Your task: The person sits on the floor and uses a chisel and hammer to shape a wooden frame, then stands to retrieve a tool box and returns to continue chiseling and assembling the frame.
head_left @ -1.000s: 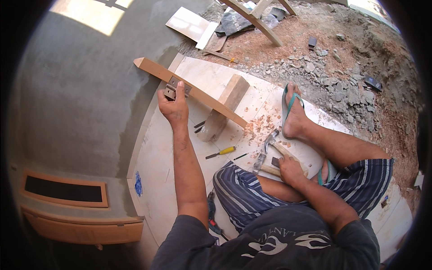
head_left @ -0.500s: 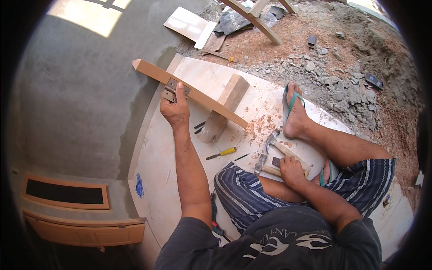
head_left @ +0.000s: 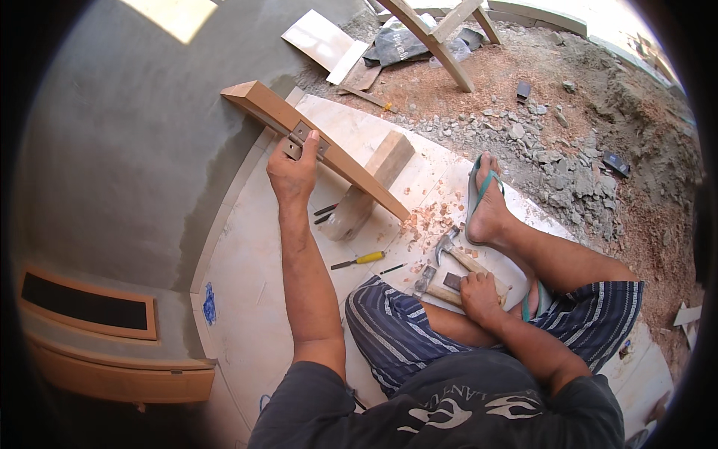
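Observation:
My left hand is closed on a metal hinge, the thumb pressing it against a long wooden bar. The bar slants from upper left to lower right across a thick wood block and is tilted. My right hand is low over two hammers, fingers curled down; what they grip is hidden. The claw hammer lies just beyond it. The smaller hammer has its handle running under my fingers. A dark flat rectangular piece shows at my fingertips.
A yellow-handled chisel and a pencil lie on the pale tiles. Wood chips are scattered by the bar's low end. A grey wall stands left; rubble borders the tiles. Wooden trestle legs stand beyond.
The bar has tipped so that more of its side and its far end show; my left hand keeps the hinge on it. My right hand stays at the hammers. The view has shifted slightly.

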